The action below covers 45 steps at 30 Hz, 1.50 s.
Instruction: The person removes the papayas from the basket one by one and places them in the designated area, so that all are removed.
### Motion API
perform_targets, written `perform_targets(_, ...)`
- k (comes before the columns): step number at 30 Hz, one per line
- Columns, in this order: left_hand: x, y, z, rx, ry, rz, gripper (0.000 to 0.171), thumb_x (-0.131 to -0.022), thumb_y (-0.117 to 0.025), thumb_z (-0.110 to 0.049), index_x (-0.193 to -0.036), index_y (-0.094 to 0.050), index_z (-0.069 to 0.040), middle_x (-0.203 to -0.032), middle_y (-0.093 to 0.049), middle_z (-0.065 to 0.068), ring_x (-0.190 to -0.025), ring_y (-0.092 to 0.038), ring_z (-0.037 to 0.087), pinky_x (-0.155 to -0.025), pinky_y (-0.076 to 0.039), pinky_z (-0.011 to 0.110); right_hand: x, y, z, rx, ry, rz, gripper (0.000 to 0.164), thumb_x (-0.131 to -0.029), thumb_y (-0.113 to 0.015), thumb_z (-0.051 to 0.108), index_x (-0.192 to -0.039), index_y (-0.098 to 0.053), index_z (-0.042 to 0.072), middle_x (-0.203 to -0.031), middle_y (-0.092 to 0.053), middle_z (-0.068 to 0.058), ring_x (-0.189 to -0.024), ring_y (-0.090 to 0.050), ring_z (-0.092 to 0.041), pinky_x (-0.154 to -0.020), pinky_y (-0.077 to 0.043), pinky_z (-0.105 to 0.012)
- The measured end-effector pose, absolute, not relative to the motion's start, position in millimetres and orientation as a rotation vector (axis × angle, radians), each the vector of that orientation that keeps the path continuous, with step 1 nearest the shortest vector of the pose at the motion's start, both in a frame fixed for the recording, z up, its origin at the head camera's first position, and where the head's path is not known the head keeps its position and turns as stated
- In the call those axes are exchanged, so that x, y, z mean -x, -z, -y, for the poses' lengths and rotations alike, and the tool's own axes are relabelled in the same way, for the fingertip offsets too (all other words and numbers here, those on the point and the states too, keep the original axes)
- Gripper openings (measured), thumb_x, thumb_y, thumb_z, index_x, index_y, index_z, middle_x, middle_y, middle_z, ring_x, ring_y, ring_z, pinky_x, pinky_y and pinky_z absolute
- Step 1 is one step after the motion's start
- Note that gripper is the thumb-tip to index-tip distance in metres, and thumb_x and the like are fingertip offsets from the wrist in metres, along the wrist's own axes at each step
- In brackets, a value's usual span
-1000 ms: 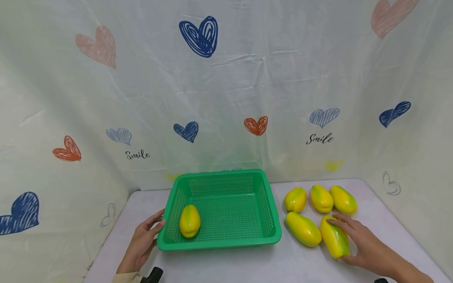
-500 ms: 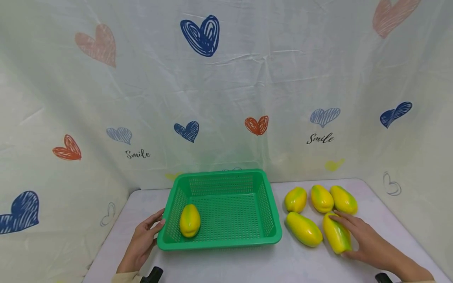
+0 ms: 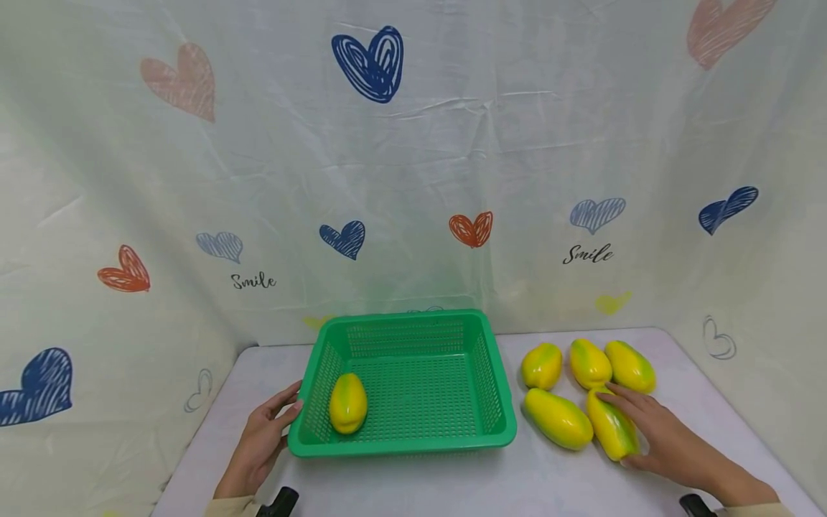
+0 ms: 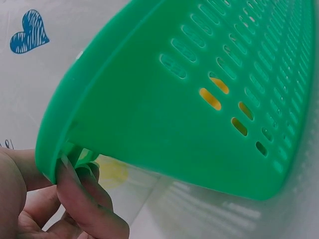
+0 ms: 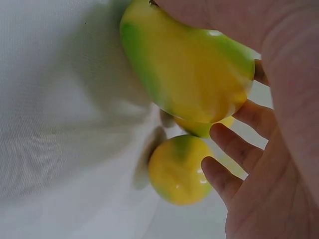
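My left hand (image 3: pixel 258 445) grips the left rim of a green plastic basket (image 3: pixel 413 446); in the left wrist view the fingers (image 4: pixel 82 204) curl round the edge of the basket's rim. One yellow-green papaya (image 3: pixel 348 403) lies inside the basket, at its left. On the right of the table, my right hand (image 3: pixel 672 441) holds another papaya (image 3: pixel 610 427) lengthwise between thumb and fingertips. In the right wrist view the thumb lies along that papaya (image 5: pixel 184 69), two lower fingers standing off it. The held papaya seems to rest on the table.
Beside the held papaya lies another papaya (image 3: pixel 558 420), close on its left. Behind are a left papaya (image 3: pixel 541 366), a middle papaya (image 3: pixel 590 364) and a right papaya (image 3: pixel 629 366). A heart-printed curtain (image 3: pixel 413 179) hangs behind the white table (image 3: pixel 452 488).
The held papaya has shifted slightly away from me along the table, with my right hand moving along. My left hand and the basket have stayed in place.
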<state>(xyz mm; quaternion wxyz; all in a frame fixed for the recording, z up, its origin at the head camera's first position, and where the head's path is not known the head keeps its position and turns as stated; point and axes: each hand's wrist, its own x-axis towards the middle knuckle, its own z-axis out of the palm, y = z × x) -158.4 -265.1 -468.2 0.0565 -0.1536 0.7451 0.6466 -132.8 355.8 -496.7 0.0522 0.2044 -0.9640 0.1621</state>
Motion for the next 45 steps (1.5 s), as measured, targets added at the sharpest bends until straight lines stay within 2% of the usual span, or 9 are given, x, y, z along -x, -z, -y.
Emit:
perform_targets(4, 157, 467, 265, 0.449, -1.959, -2.26, 0.056, -0.111, -0.055, -0.013, -0.163, -0.038, -0.003, -0.149, -0.042, 0.018, -0.106, -0.059, 0.012, -0.081, -0.059, 0.027, 134, 499, -355, -0.634, -0.444, 2.888, 0.098, -0.056, -0.104, 0.021, -0.144, -0.06, 0.012, -0.151, -0.052, -0.018, -0.131, -0.051, -0.04, -0.122, -0.036, -0.031)
perform_targets(7, 158, 466, 265, 0.446, -1.959, -2.254, 0.056, -0.111, -0.055, -0.014, -0.163, -0.037, -0.003, -0.15, -0.041, 0.019, -0.106, -0.059, 0.011, -0.082, -0.059, 0.026, 136, 501, -355, -0.677, -0.42, 2.817, 0.1, -0.054, -0.104, 0.019, -0.144, -0.059, 0.012, -0.15, -0.052, -0.017, -0.128, -0.048, -0.036, -0.11, -0.006, 0.0)
perform_targets(9, 158, 465, 264, 0.447, -1.96, -2.252, 0.056, -0.111, -0.055, -0.014, -0.163, -0.037, -0.003, -0.151, -0.04, 0.019, -0.107, -0.058, 0.011, -0.082, -0.059, 0.026, 137, 502, -355, -0.708, -0.417, 2.779, 0.101, -0.053, -0.104, 0.017, -0.144, -0.058, 0.011, -0.149, -0.052, -0.018, -0.127, -0.046, -0.035, -0.105, 0.002, 0.003)
perform_targets(17, 160, 464, 264, 0.45, -1.961, -2.249, 0.056, -0.111, -0.055, -0.015, -0.163, -0.037, -0.003, -0.15, -0.041, 0.018, -0.106, -0.058, 0.013, -0.081, -0.059, 0.027, 139, 504, -357, -0.755, -0.422, 2.727, 0.104, -0.052, -0.105, 0.019, -0.144, -0.057, 0.012, -0.15, -0.05, -0.02, -0.128, -0.045, -0.036, -0.107, 0.001, 0.002)
perform_targets(21, 161, 465, 264, 0.44, -1.965, -2.245, 0.056, -0.112, -0.055, -0.015, -0.164, -0.037, -0.004, -0.15, -0.041, 0.018, -0.107, -0.058, 0.013, -0.082, -0.059, 0.027, 139, 502, -357, -0.708, -0.38, 2.777, 0.103, -0.056, -0.105, 0.024, -0.147, -0.057, 0.016, -0.153, -0.048, -0.016, -0.129, -0.048, -0.034, -0.11, -0.012, -0.003)
perform_targets(25, 161, 465, 264, 0.439, -1.967, -2.245, 0.056, -0.111, -0.056, -0.015, -0.163, -0.037, -0.004, -0.149, -0.042, 0.018, -0.107, -0.058, 0.012, -0.082, -0.059, 0.027, 140, 499, -356, -0.674, -0.328, 2.825, 0.103, -0.057, -0.104, 0.027, -0.148, -0.056, 0.018, -0.154, -0.048, -0.014, -0.129, -0.05, -0.034, -0.11, -0.046, -0.033)
perform_targets(27, 161, 465, 264, 0.441, -1.969, -2.245, 0.056, -0.111, -0.055, -0.015, -0.163, -0.038, -0.004, -0.149, -0.042, 0.018, -0.107, -0.058, 0.012, -0.082, -0.059, 0.027, 140, 497, -356, -0.672, -0.321, 2.838, 0.104, -0.057, -0.104, 0.027, -0.148, -0.056, 0.018, -0.154, -0.048, -0.014, -0.129, -0.05, -0.035, -0.104, -0.053, -0.05)
perform_targets(29, 162, 465, 264, 0.446, -1.97, -2.246, 0.056, -0.111, -0.055, -0.014, -0.163, -0.038, -0.003, -0.149, -0.042, 0.017, -0.107, -0.058, 0.012, -0.082, -0.059, 0.027, 140, 496, -356, -0.677, -0.318, 2.84, 0.105, -0.056, -0.105, 0.026, -0.148, -0.056, 0.017, -0.153, -0.048, -0.015, -0.128, -0.05, -0.035, -0.098, -0.053, -0.061)
perform_targets(45, 160, 467, 265, 0.479, -1.961, -2.245, 0.055, -0.112, -0.055, -0.014, -0.163, -0.038, -0.002, -0.15, -0.04, 0.02, -0.108, -0.056, 0.013, -0.082, -0.059, 0.027, 133, 463, -344, -0.666, -0.501, 2.972, 0.105, -0.064, -0.103, 0.031, -0.154, -0.051, 0.018, -0.161, -0.039, -0.022, -0.137, -0.046, -0.045, -0.099, -0.052, -0.066)
